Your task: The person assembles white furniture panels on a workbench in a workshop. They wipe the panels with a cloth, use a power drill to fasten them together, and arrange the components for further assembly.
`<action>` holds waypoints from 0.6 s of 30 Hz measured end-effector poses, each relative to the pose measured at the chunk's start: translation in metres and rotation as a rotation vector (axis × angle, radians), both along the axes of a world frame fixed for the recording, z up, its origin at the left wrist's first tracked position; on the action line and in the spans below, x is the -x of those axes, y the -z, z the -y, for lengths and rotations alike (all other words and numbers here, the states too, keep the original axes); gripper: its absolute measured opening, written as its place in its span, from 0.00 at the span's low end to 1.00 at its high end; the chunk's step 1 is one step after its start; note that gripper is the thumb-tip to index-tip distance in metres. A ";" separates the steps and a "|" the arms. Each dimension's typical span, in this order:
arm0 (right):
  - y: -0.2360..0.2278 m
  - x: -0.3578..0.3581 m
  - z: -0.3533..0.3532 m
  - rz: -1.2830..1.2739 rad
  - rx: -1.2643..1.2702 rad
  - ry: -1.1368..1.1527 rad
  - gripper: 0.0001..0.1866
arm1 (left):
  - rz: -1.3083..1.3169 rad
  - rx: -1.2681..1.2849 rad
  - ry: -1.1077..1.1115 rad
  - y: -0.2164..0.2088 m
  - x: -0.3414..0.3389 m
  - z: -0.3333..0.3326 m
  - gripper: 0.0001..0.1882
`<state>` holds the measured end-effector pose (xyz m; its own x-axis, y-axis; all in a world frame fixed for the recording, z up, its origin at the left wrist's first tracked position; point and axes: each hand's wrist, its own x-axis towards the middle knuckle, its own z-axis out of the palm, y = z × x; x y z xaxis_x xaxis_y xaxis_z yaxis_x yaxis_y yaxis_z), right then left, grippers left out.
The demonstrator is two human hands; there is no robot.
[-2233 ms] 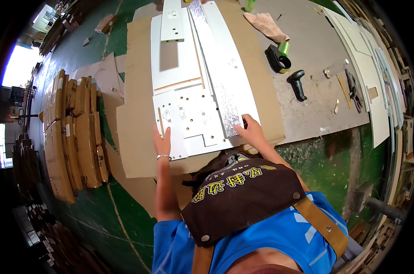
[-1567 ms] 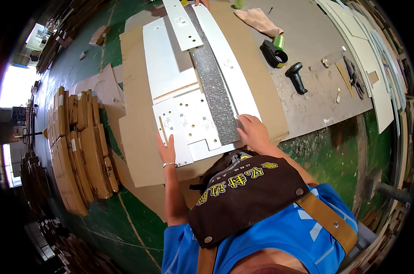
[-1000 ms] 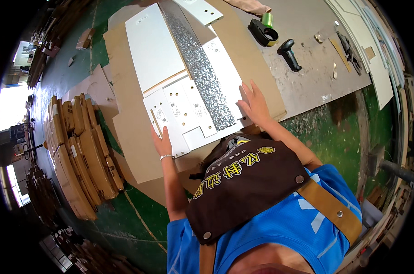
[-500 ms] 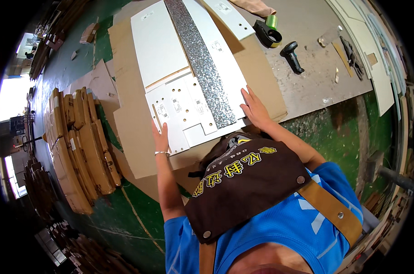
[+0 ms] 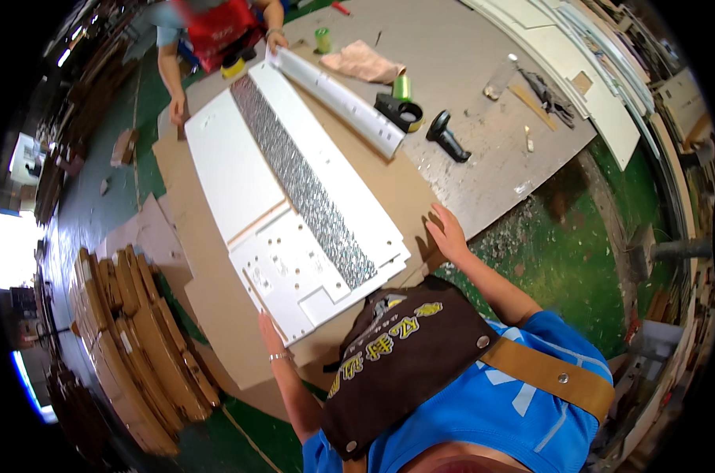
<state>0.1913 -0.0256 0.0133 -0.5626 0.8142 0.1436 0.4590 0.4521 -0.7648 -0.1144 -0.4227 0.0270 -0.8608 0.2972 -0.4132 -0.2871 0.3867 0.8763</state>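
White furniture panels lie in a flat stack on brown cardboard in front of me. A long glittery grey strip (image 5: 294, 173) runs down between a plain white panel (image 5: 235, 162) and a longer white panel (image 5: 338, 165). Nearest me is a small white panel (image 5: 282, 272) with several holes and a notched edge. My left hand (image 5: 271, 335) rests at that panel's lower left edge, fingers extended. My right hand (image 5: 449, 236) is open above the cardboard, apart from the stack's right side. A co-worker's hand (image 5: 275, 39) holds the far end of a narrow white panel (image 5: 338, 98) with holes.
The co-worker's other hand (image 5: 178, 109) is by the stack's far left corner. A barcode scanner (image 5: 447, 135), a black tape dispenser (image 5: 401, 110), a pink cloth (image 5: 363, 61), a clear bottle (image 5: 500, 77) and dark gloves (image 5: 548, 96) lie rightward. Flat cardboard cartons (image 5: 137, 339) are stacked at left.
My right hand has come off the stack's right edge and moved aside. A co-worker has come into view at the far end. The narrow holed panel has shifted and now looks tilted.
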 end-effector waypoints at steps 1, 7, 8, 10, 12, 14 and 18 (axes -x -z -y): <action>-0.001 -0.014 -0.007 -0.018 0.017 0.061 0.29 | 0.016 0.008 0.011 -0.013 -0.005 -0.015 0.27; -0.039 -0.063 -0.135 -0.148 -0.121 0.455 0.43 | 0.068 -0.191 0.220 0.006 0.008 0.007 0.21; -0.066 -0.080 -0.167 -0.160 -0.168 0.553 0.44 | 0.077 -0.175 0.236 0.001 0.009 -0.013 0.21; -0.109 -0.128 -0.225 -0.154 -0.256 0.736 0.43 | 0.098 -0.130 0.256 -0.008 0.004 -0.041 0.22; -0.151 -0.166 -0.269 -0.057 -0.371 0.854 0.42 | 0.114 -0.110 0.284 -0.015 0.003 -0.062 0.23; -0.205 -0.180 -0.282 -0.018 -0.290 0.945 0.45 | 0.123 -0.095 0.292 -0.019 0.002 -0.072 0.23; -0.231 -0.195 -0.295 -0.007 -0.438 0.977 0.42 | 0.152 -0.079 0.341 -0.025 0.001 -0.091 0.24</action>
